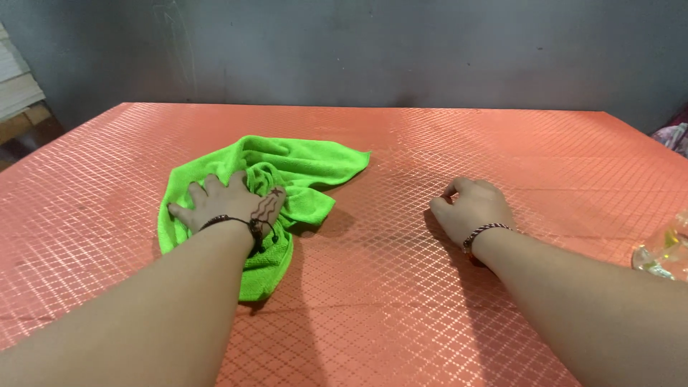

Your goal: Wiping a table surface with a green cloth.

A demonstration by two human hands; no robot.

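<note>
Lying under left fingers [208, 188]: green cloth [301, 166]

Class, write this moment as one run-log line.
left hand: flat on green cloth | right hand: curled on orange table, empty | clear bottle: right edge

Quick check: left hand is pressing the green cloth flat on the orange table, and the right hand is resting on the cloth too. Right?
Not quite. The left hand does press on the green cloth, but the right hand is not on it: it rests on the bare orange table, apart from the cloth. The head view shows this.
</note>
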